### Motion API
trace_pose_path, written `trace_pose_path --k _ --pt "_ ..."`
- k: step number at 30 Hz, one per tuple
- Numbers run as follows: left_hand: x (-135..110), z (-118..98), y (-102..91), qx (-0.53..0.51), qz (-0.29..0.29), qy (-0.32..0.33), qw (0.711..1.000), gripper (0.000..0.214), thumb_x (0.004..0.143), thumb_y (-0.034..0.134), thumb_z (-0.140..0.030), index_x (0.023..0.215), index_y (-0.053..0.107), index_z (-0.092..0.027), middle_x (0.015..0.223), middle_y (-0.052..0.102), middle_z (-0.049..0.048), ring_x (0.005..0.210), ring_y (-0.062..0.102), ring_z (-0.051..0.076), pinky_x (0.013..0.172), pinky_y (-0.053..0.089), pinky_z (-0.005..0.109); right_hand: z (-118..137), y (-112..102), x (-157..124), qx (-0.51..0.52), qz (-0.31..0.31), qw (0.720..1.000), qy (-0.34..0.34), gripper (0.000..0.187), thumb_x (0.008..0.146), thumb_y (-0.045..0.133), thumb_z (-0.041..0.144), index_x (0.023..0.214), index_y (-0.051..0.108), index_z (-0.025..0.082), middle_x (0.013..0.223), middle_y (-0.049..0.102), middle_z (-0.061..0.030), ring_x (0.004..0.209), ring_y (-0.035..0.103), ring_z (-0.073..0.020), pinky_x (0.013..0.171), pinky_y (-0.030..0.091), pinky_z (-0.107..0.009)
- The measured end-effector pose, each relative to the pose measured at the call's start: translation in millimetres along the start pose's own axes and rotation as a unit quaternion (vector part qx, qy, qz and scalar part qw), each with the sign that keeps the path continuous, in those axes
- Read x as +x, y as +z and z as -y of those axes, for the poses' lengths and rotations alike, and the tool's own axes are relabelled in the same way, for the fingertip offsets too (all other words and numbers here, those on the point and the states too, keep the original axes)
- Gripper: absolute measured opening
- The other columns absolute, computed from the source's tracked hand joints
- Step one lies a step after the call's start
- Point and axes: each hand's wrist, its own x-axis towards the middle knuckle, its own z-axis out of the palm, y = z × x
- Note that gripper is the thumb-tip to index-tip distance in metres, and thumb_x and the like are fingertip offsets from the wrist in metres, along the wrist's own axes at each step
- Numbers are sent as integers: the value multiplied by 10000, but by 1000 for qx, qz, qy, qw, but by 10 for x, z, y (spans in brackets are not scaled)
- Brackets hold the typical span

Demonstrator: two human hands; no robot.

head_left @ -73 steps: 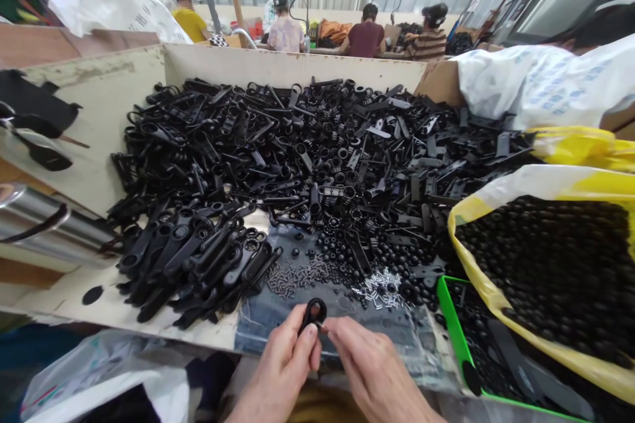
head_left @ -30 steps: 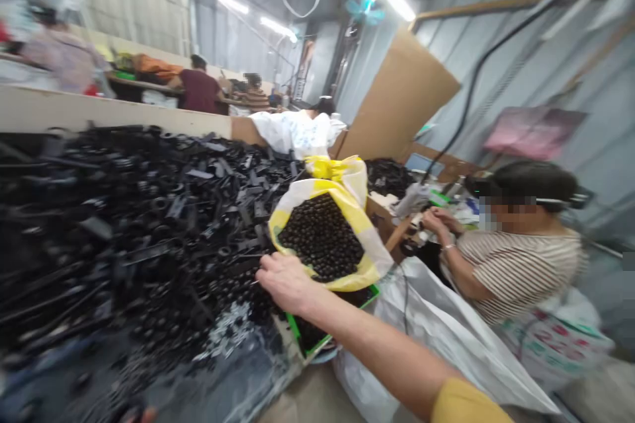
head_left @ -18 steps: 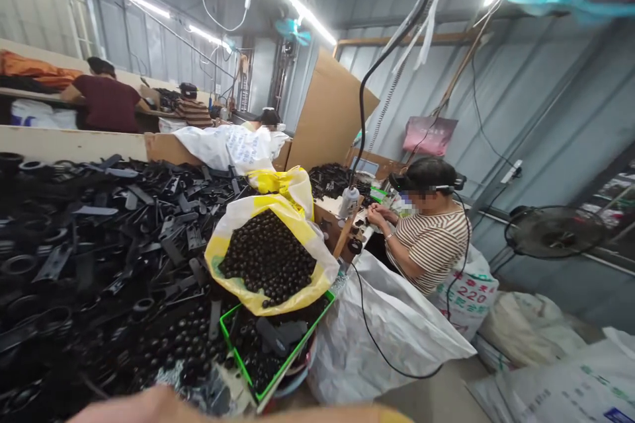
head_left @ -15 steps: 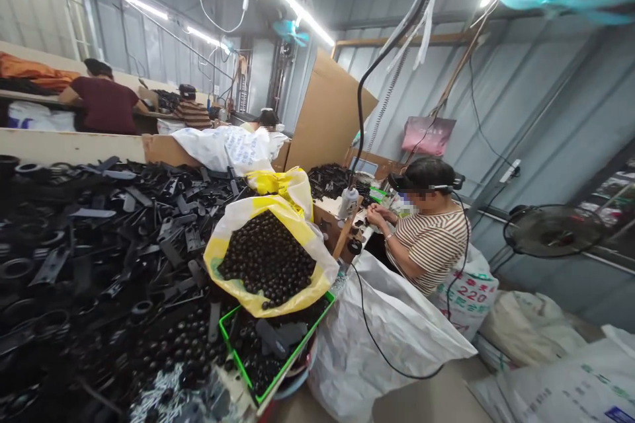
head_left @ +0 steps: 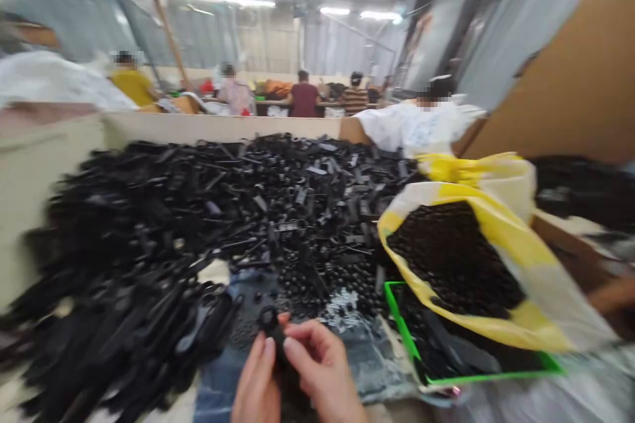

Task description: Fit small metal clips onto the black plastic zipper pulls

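Observation:
At the bottom centre, my left hand (head_left: pixel 256 380) and my right hand (head_left: pixel 325 370) are together around a black plastic part with a ring-shaped end (head_left: pixel 270 321). The left fingers and thumb grip it from the left. From the right, the right thumb and fingers pinch it; its lower portion is hidden by the hands. Just beyond lies a blue cloth (head_left: pixel 255 284), with a small heap of silvery metal pieces (head_left: pixel 342 309) to its right and small black balls (head_left: pixel 322 277) behind. Finished-looking long black parts (head_left: pixel 149 337) pile up to the left, blurred.
A large heap of black plastic pieces (head_left: pixel 278 192) fills the walled table. To the right, a yellow-and-white bag (head_left: pixel 536 264) of black balls stands over a green-rimmed tray (head_left: pixel 407 330). A cardboard sheet (head_left: pixel 555 92) leans behind. Several people sit at far benches.
The view has swung left and down, from the neighbouring worker to the heap. My two hands and the black part between them are now in view.

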Motion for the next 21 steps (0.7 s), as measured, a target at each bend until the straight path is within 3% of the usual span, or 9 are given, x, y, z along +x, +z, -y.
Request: trace_pose_path --k 4,6,15,21 --pt "37 -21 23 -257 -23 -59 964 449 742 863 -503 1067 827 -195 1177 806 118 1303 638 345 1200 414 457 -51 -136 44 51 46 997 31 414 760 880 585 863 798 193 958 812 -102 911 737 -242 858 566 -323" --pt "30 -26 55 -292 -6 -72 954 479 712 886 -501 1069 834 -187 1151 812 132 1289 645 366 1216 380 508 -65 -145 37 66 56 996 37 372 770 889 550 868 808 201 971 810 -98 918 727 -235 870 557 -316" --pt "-8 20 54 -276 17 -56 959 503 760 841 -549 1115 828 -193 1168 805 139 1288 643 354 1244 319 512 -175 -27 9 73 -8 997 28 409 700 911 582 788 786 203 907 788 -90 822 707 -238 795 562 -334" --pt "-26 38 4 -38 -30 64 997 540 789 781 -632 1127 796 -210 1182 793 133 1201 673 342 1096 490 427 79 -78 14 -21 30 997 75 520 672 874 685 700 732 186 843 764 -102 811 692 -256 772 530 -347"
